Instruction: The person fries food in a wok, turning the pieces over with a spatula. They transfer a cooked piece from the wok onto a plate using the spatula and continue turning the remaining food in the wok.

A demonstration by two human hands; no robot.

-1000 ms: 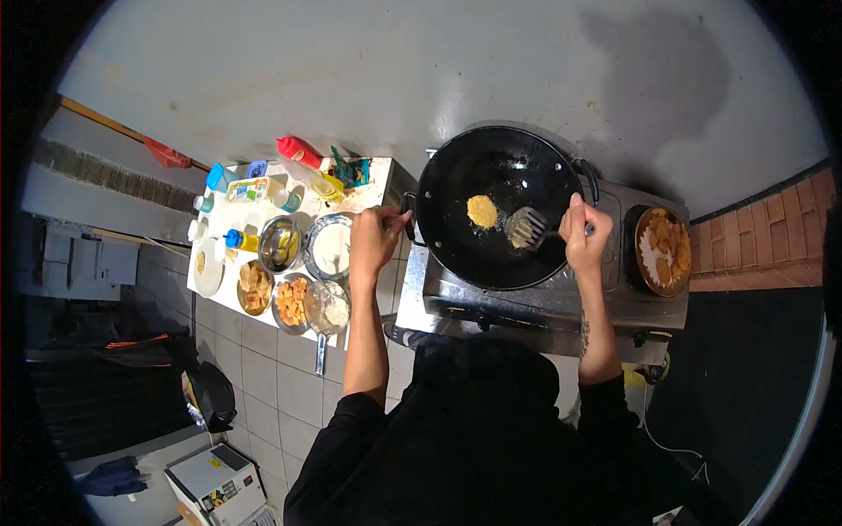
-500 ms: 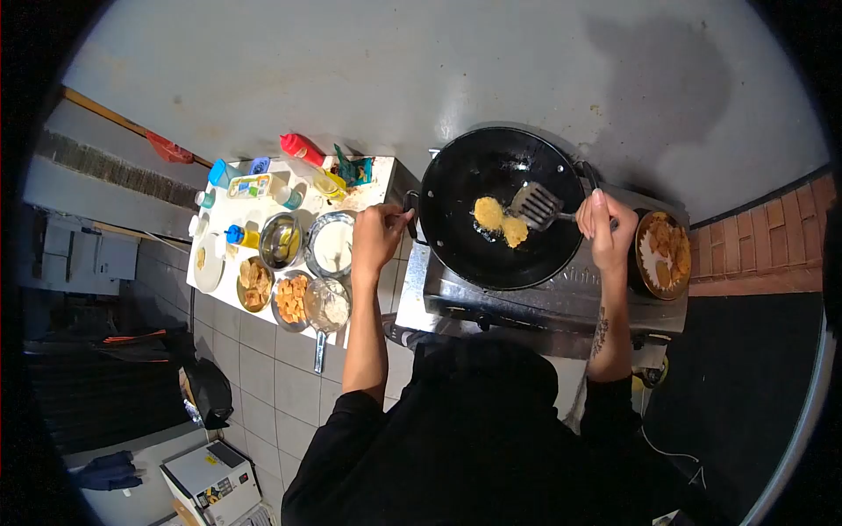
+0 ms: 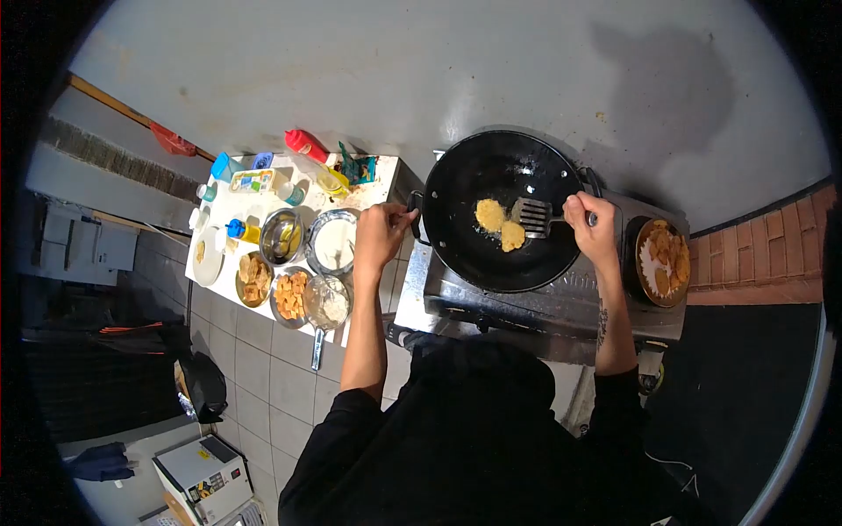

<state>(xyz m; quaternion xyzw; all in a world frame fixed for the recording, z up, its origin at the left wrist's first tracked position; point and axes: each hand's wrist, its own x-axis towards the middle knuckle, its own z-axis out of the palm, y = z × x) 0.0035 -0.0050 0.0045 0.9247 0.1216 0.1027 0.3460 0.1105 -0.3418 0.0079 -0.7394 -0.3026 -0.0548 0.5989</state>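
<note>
A black wok (image 3: pixel 474 259) sits on the metal stove (image 3: pixel 561 309). Two golden fried pieces (image 3: pixel 490 215) lie touching each other near its middle, with small bubbles of oil beside them. My left hand (image 3: pixel 383 235) is closed on the wok's left handle (image 3: pixel 417 215). In my right hand (image 3: pixel 593 226) is the handle of a slotted spatula (image 3: pixel 531 217), gripped in closed fingers. The spatula's slotted blade is inside the wok, just right of the fried pieces; whether it touches them I cannot tell.
On the right of the stove stands a bowl (image 3: pixel 645 279) of fried pieces. To the left, a white table (image 3: pixel 375 175) carries a bowl of white batter (image 3: pixel 334 245), a bowl of orange cubes (image 3: pixel 290 296), a strainer (image 3: pixel 317 351), a red bottle (image 3: pixel 303 145) and several other containers.
My right hand has turned and shifted slightly, and the spatula blade has swung a little down and left. The lower fried piece sits slightly further left. My left hand stays on the wok handle.
</note>
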